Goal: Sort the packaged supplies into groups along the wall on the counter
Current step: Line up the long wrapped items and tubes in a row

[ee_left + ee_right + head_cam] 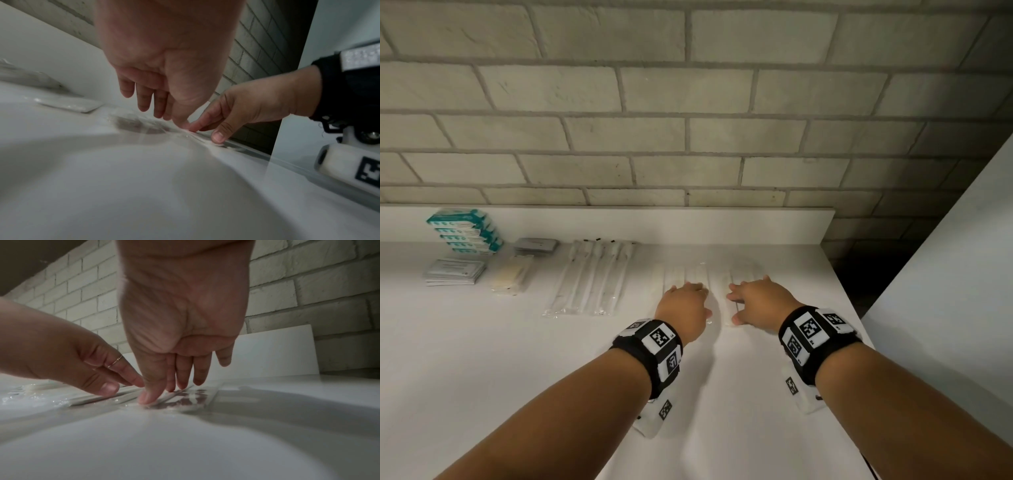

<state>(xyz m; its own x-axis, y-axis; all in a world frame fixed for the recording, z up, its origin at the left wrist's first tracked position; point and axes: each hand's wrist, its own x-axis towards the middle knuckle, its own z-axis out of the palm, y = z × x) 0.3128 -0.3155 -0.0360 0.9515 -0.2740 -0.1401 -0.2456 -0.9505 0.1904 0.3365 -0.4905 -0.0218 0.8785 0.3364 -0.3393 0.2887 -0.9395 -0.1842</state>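
Note:
Two sets of long, flat, clear-wrapped packages lie side by side on the white counter (517, 359) near the backsplash: one (685, 272) under my left hand (690, 298), the other (744, 269) under my right hand (748, 301). Both hands reach forward with straight fingers, and their fingertips and thumbs rest on the wrappers. In the left wrist view the left hand's thumb (180, 124) touches the clear wrap (139, 125) beside the right hand (246, 110). In the right wrist view the right hand's thumb (148, 397) presses on the wrapper (193, 400), with the left hand (82, 366) close beside it.
Along the wall to the left stand stacked teal boxes (465, 231), grey packets (536, 246), a pile of white sachets (453, 272), a cream packet (512, 274) and long clear-wrapped sticks (592, 277). A white panel (945, 274) stands past the counter's right edge.

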